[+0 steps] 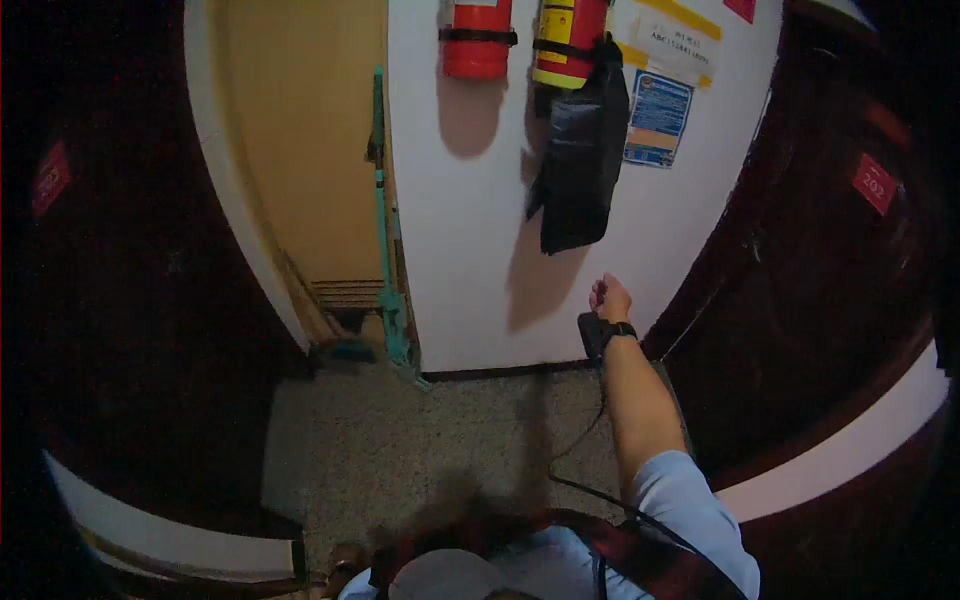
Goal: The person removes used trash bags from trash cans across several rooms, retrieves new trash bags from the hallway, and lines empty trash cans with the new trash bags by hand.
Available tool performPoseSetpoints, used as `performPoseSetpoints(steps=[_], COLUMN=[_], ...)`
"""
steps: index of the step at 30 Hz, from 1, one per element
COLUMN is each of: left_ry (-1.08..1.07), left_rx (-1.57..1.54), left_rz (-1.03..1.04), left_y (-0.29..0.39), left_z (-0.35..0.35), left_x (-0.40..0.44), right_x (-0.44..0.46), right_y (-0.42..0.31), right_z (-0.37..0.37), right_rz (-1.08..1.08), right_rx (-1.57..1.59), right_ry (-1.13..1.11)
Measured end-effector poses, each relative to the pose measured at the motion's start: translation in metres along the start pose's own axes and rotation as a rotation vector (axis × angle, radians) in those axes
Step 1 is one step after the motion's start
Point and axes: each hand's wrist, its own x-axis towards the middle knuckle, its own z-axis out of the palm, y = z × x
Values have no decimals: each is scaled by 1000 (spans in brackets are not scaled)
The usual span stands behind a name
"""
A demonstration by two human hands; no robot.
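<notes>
My right hand (pixel 610 296) is raised in front of the white wall, below a black bag (pixel 582 165) that hangs from the fire extinguisher on the right. Its fingers are curled in and nothing shows in them. Around the wrist is a black strap with a dark device (pixel 594 335), from which a cable runs down to my body. At the bottom left, a small dark, skin-toned shape beside a pale blue sleeve may be my left hand; its fingers cannot be made out.
Two red fire extinguishers (pixel 476 40) (pixel 570 42) are strapped to the wall, with posted notices (pixel 658 118) beside them. Left of the wall, a green-handled mop (pixel 380 220) leans by a tan door (pixel 300 140). Dark doors flank both sides, above a speckled floor (pixel 450 430).
</notes>
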Motion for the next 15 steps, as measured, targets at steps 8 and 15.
performPoseSetpoints(steps=[8,15], left_ry=[118,72], left_rx=[-137,-1031], left_rz=[166,556], left_y=[127,394], left_z=[-39,-76], left_x=[78,-25], right_x=[27,55], right_y=[-25,-58], right_z=[72,46], right_rz=[-349,-374], right_rx=[108,-409], right_ry=[141,-6])
